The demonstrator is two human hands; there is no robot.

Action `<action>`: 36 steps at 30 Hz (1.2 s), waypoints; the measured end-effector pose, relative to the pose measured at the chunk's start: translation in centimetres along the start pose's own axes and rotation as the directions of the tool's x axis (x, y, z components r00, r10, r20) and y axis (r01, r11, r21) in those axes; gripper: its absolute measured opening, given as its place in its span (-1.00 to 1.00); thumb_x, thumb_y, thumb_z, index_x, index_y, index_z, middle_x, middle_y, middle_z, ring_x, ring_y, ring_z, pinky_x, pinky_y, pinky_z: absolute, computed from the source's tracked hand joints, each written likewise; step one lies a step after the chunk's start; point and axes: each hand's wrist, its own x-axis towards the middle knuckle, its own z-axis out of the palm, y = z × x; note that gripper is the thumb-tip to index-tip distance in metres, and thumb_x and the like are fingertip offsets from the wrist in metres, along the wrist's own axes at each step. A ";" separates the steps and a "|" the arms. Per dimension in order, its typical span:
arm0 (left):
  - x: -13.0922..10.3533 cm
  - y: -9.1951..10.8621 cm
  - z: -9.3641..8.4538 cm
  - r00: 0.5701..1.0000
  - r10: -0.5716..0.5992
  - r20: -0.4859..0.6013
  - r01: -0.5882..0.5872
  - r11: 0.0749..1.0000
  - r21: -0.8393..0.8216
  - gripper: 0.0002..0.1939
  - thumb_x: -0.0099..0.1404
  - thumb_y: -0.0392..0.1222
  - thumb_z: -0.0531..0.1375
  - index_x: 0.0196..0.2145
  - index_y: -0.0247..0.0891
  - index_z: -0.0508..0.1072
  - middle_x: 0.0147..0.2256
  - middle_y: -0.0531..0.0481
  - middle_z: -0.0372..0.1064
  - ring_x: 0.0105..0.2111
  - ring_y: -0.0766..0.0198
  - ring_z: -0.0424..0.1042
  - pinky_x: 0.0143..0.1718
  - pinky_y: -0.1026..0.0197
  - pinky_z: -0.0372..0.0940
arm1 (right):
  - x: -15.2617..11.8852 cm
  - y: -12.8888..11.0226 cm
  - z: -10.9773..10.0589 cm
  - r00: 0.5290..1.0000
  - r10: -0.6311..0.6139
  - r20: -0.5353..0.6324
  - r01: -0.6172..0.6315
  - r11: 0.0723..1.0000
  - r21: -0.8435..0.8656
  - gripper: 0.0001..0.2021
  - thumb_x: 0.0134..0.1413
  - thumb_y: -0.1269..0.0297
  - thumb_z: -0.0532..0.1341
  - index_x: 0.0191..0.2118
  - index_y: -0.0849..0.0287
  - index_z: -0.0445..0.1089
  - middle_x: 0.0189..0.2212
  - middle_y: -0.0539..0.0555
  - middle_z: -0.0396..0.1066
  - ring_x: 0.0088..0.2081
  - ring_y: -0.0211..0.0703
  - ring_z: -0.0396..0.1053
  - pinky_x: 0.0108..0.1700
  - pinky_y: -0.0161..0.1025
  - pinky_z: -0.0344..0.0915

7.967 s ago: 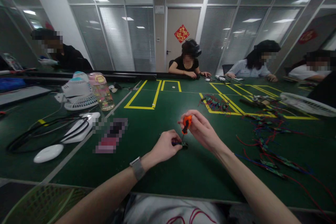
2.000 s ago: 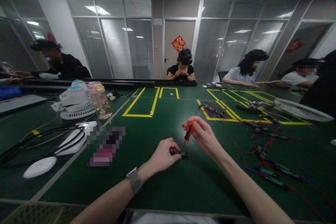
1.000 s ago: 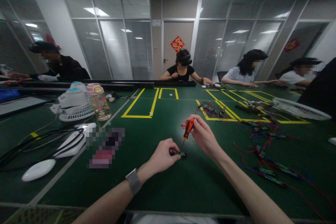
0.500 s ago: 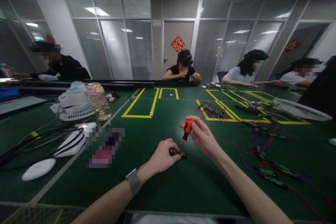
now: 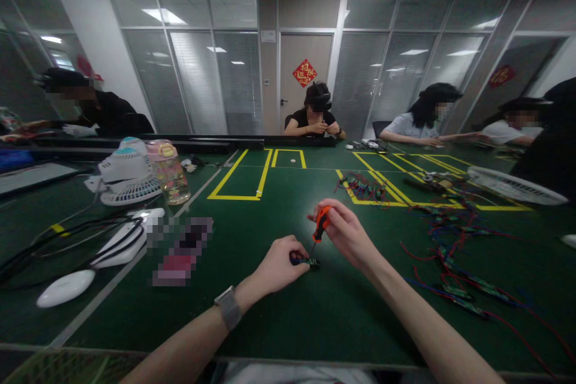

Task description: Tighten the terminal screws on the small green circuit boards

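My left hand [image 5: 283, 262] pinches a small green circuit board [image 5: 312, 263] against the table, its fingers covering the board's left end and part of the dark wires there. In my right hand [image 5: 342, 229] is an orange-and-black screwdriver [image 5: 321, 224], held nearly upright by the handle. The screwdriver's thin shaft points down at the board. Its tip reaches the board's top side, but whether it sits in a screw is too small to tell. A watch with a grey band [image 5: 228, 307] is on my left wrist.
Boards with red and blue wires [image 5: 454, 291] lie at right, and another wired bunch [image 5: 362, 187] lies farther back. At left are a bottle [image 5: 168, 174], a white fan [image 5: 123, 174], cables and a white mouse [image 5: 66, 288]. Several people sit around the table.
Both hands stay in nearly the same place, with the screwdriver still on the board and tilted slightly differently. The person opposite has brought their hands closer together.
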 end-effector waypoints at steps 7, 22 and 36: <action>0.1 0.0 -0.2 1.000 0.010 0.017 -0.011 1.000 0.014 -0.88 0.07 -0.28 0.24 -0.37 -0.30 0.54 -0.33 -0.03 0.38 -0.37 0.28 0.38 -0.32 0.28 0.27 | 0.0 0.1 0.2 0.998 -0.043 0.043 0.042 0.999 0.023 -0.87 0.17 0.17 0.21 -0.20 0.03 0.46 -0.35 -0.01 0.42 -0.28 -0.23 0.36 -0.11 -0.22 0.30; 0.1 0.0 -0.1 1.000 0.008 0.008 -0.008 1.000 -0.004 -0.84 0.05 -0.34 0.20 -0.36 -0.30 0.54 -0.33 -0.03 0.41 -0.37 0.28 0.38 -0.34 0.29 0.27 | -0.1 -0.1 0.7 0.999 -0.047 0.012 0.047 0.998 0.036 -0.86 -0.03 0.17 0.36 -0.32 0.06 0.48 -0.36 -0.02 0.35 -0.28 -0.22 0.31 0.03 -0.09 0.29; 0.3 0.0 0.0 1.000 -0.022 0.020 0.022 1.000 0.011 -0.87 0.08 -0.27 0.25 -0.36 -0.31 0.53 -0.33 -0.05 0.44 -0.36 0.25 0.40 -0.33 0.27 0.27 | -0.5 -0.1 0.9 0.990 0.034 0.140 -0.040 0.998 0.040 -0.83 0.19 0.16 0.19 -0.12 0.02 0.39 -0.36 0.01 0.43 -0.33 -0.22 0.37 -0.16 -0.19 0.29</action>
